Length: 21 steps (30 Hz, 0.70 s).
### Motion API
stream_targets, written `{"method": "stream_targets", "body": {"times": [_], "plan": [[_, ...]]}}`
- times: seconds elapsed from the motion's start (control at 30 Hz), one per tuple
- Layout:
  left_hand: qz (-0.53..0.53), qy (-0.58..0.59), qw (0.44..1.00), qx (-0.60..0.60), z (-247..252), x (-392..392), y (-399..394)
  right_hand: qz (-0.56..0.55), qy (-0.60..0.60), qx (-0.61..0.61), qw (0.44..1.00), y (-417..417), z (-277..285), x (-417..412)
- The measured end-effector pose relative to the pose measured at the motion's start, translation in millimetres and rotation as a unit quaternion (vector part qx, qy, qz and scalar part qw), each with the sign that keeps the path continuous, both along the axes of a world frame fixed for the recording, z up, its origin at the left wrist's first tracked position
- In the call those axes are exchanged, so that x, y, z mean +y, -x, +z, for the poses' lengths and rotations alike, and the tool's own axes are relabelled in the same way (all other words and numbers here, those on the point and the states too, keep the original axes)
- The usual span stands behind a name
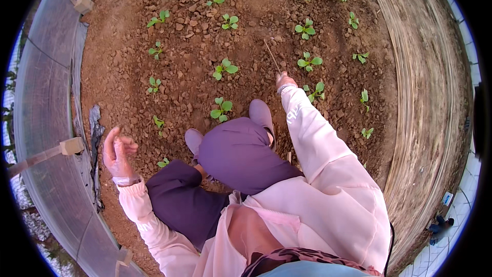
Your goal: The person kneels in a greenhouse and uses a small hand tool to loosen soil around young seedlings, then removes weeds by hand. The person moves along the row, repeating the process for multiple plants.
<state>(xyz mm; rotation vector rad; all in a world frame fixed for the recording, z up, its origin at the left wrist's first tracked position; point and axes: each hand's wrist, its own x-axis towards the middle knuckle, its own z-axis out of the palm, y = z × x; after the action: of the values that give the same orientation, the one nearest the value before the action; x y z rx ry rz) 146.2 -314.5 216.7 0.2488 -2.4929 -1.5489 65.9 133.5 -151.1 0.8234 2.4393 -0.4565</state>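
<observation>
My right hand [286,80] grips one end of a thin stick [273,56], which reaches away from me over the brown soil. Its far tip is at or just above the ground; I cannot tell which. Leafy green seedlings flank that hand: one [309,61] stands ahead to the right, another [316,91] lies partly behind the sleeve. Off to the left, my left hand [120,153] is raised with thumb and fingers apart and holds nothing. A thin clear glove seems to cover it. Nearest to it is a small seedling [158,124].
Several rows of seedlings [225,69] grow in the cloddy soil [184,69]. My clogs [261,112] stand between rows. Plastic sheeting [46,96] with wooden supports [72,146] borders the left. Along the right runs a pale streaked strip [413,84]; a person [439,231] is far beyond.
</observation>
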Motion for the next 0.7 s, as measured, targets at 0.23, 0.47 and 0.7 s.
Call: {"method": "stream_targets", "body": {"times": [0.23,0.47,0.7], "plan": [[-0.034,-0.015,0.999,0.015,6.5,11.8,-6.9,0.035,0.000,-0.026,0.999,-68.3,16.6,3.6],[-0.043,-0.014,0.998,0.032,5.0,2.2,-18.5,0.006,0.063,-0.009,0.998,-159.1,17.3,-1.0],[-0.037,0.000,0.999,0.032,8.2,5.3,-20.1,-0.086,0.138,0.163,0.973,-91.4,31.7,-6.4]]}}
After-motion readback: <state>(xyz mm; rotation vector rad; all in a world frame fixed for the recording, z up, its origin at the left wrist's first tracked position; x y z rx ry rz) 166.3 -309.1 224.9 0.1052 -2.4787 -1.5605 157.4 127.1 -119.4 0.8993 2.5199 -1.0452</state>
